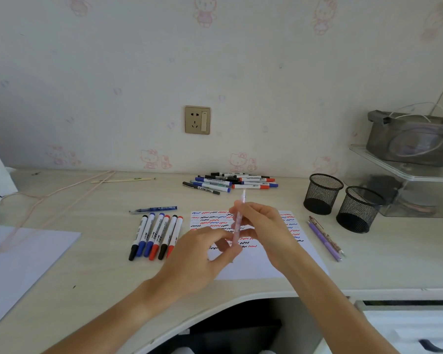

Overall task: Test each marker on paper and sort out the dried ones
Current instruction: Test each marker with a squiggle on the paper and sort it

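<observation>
Both hands, left (205, 251) and right (261, 226), pinch a pink pen (237, 226) upright above the scribbled paper (256, 264). A jerky cap pull could fling it among the sorted markers (155, 236) on the bench (100, 277).

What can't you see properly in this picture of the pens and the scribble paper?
- Head view: the pink pen is motion-blurred; whether it is capped cannot be told.
- The scribble paper is partly hidden by the left hand and right hand.
- The print on the marker pile is too small to read.
- The blank sheet is cut off by the left edge.
</observation>
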